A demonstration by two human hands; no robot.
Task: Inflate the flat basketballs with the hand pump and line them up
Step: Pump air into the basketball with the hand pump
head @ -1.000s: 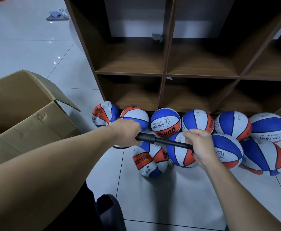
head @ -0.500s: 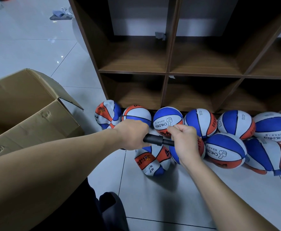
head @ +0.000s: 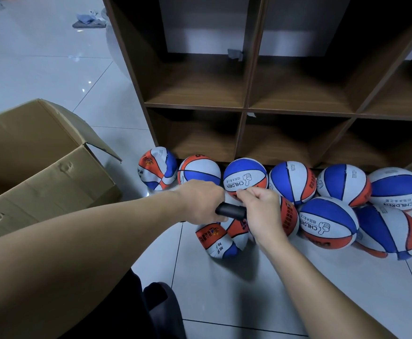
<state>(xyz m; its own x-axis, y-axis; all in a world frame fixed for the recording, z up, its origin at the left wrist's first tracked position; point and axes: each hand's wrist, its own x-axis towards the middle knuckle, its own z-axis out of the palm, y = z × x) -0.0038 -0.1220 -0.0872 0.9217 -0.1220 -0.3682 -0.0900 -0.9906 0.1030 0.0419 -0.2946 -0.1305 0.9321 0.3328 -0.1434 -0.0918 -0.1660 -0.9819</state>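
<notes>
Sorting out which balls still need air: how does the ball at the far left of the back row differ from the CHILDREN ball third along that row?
The far-left ball looks creased and dented; the CHILDREN ball is smooth and round. The far-left ball shows mostly orange and white panels with small print; the CHILDREN ball shows a wide blue panel, large lettering and a thumbs-up mark. Both rest on the floor against the shelf unit and share blue, white and orange colouring.

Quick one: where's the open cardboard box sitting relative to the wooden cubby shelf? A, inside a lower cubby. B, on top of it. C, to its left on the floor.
C: the cardboard box stands on the tiled floor, left of the wooden cubby shelf.
</notes>
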